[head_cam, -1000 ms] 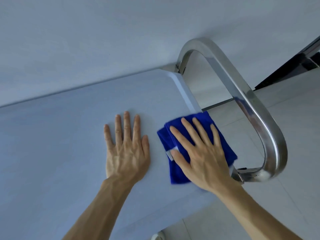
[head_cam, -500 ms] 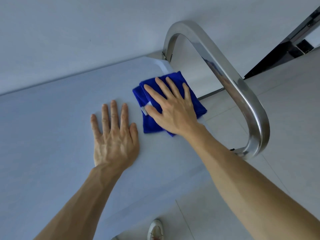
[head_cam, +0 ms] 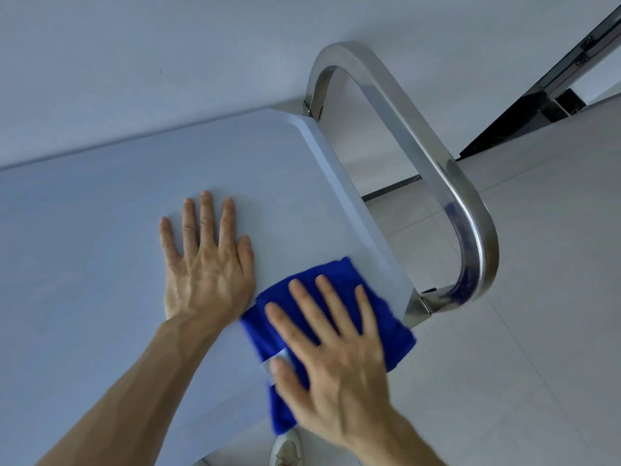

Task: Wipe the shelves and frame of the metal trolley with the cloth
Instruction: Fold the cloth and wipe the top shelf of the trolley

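The trolley's pale top shelf (head_cam: 100,250) fills the left and middle of the head view. Its shiny metal handle loop (head_cam: 470,210) curves around the right end. A folded blue cloth (head_cam: 339,277) lies at the shelf's near right corner and partly hangs over the front edge. My right hand (head_cam: 336,361) presses flat on the cloth with fingers spread and straight. My left hand (head_cam: 208,264) rests flat on the bare shelf just left of the cloth, its palm edge touching the cloth.
A pale wall (head_cam: 168,45) stands behind the trolley. Grey floor tiles (head_cam: 537,297) spread to the right and below. A dark metal frame (head_cam: 544,95) crosses the upper right corner. A white shoe (head_cam: 285,449) shows below the shelf's front edge.
My right hand has dragged the cloth from the far right corner of the shelf back to the near right corner. My left hand stays flat on the shelf.
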The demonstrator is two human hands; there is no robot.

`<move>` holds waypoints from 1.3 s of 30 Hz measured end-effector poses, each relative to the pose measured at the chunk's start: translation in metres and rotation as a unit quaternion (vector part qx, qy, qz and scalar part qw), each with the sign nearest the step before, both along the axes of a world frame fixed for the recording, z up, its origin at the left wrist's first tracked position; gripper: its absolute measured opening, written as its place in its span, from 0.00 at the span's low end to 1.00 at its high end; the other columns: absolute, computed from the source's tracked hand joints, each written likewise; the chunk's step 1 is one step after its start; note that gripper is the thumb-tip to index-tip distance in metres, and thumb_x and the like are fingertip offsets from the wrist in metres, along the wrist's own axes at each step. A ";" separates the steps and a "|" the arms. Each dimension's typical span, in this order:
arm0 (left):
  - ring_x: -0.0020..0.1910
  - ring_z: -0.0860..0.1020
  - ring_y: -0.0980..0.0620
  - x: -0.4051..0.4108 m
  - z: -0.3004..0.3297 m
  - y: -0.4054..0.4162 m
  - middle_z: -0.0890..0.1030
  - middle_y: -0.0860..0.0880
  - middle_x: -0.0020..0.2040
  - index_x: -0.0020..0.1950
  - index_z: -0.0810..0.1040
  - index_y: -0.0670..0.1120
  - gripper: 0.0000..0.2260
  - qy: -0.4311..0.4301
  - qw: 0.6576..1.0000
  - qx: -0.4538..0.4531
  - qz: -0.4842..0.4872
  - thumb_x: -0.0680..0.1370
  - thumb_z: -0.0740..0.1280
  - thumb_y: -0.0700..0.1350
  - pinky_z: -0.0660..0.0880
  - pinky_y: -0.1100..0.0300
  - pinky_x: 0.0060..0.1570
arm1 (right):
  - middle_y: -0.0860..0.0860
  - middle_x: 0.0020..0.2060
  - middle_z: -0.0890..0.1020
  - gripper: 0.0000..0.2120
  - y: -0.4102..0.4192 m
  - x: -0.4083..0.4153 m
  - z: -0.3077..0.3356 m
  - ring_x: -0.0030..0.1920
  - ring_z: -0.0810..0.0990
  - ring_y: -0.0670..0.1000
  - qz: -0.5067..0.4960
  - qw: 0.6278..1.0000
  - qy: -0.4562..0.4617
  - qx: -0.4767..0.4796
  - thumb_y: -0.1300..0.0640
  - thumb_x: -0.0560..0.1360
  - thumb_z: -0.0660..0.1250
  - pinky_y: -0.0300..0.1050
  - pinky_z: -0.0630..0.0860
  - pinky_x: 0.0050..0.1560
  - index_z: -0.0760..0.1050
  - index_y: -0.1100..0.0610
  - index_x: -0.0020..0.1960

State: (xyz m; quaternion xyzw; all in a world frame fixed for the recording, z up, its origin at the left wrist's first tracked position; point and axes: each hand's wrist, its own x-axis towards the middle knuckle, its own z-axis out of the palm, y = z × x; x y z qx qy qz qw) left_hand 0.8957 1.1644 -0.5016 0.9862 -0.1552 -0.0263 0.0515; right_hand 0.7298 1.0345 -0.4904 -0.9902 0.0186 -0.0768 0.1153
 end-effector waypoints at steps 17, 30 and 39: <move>0.80 0.48 0.46 0.001 0.006 0.006 0.54 0.45 0.81 0.80 0.57 0.48 0.26 0.024 0.996 -0.081 0.008 0.82 0.51 0.54 0.40 0.42 0.77 | 0.46 0.73 0.73 0.22 -0.070 -0.007 -0.017 0.75 0.68 0.52 -0.025 0.993 -0.108 -0.037 0.42 0.80 0.56 0.63 0.62 0.73 0.73 0.44 0.72; 0.52 0.79 0.40 -0.120 0.045 0.147 0.76 0.46 0.67 0.60 0.81 0.46 0.11 0.034 0.959 -0.263 -0.098 0.79 0.67 0.42 0.71 0.52 0.57 | 0.46 0.73 0.73 0.22 -0.054 -0.011 -0.010 0.74 0.69 0.51 -0.054 0.990 -0.102 -0.082 0.45 0.80 0.58 0.61 0.59 0.75 0.71 0.44 0.73; 0.76 0.65 0.42 -0.156 0.015 0.211 0.70 0.43 0.74 0.72 0.73 0.44 0.23 -0.027 0.989 -0.115 -0.088 0.82 0.52 0.50 0.58 0.41 0.75 | 0.46 0.74 0.72 0.24 -0.053 -0.012 -0.011 0.76 0.67 0.49 -0.071 0.991 -0.098 -0.062 0.44 0.79 0.54 0.59 0.57 0.76 0.71 0.43 0.73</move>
